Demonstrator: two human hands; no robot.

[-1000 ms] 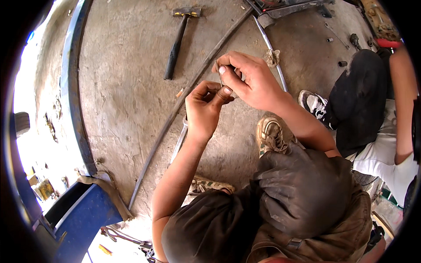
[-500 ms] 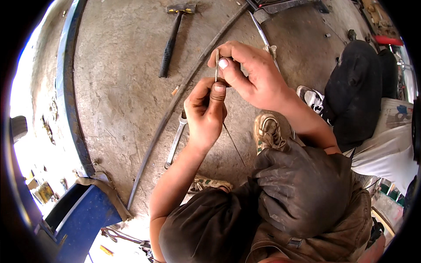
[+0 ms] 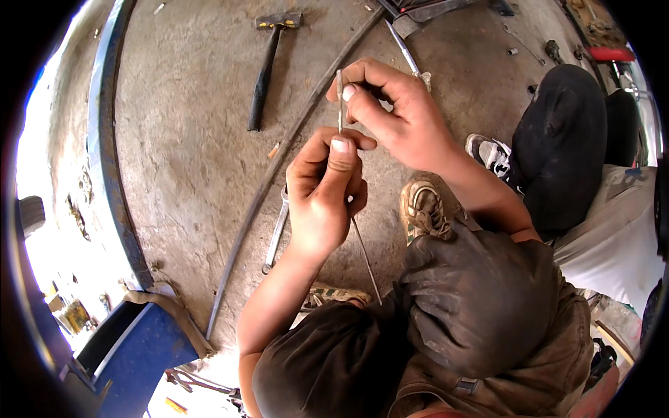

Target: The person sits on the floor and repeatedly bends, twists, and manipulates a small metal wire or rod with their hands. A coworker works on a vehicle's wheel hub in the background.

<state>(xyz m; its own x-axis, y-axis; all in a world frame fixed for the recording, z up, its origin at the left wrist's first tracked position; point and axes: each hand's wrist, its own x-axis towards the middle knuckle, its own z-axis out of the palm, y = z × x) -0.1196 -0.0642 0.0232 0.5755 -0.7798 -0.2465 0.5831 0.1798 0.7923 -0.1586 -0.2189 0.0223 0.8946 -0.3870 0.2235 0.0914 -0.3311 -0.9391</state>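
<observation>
I find no sign and no screen anywhere in my head view, and no label I can make out. The only things that might be packages are a few small yellowish and greenish boxy items (image 3: 70, 315) at the far left edge, in the overexposed strip beside the blue panel (image 3: 150, 352). They sit close together low on that side, but the glare and the blur there keep me from telling their exact shape or whether they carry any printing.
</observation>
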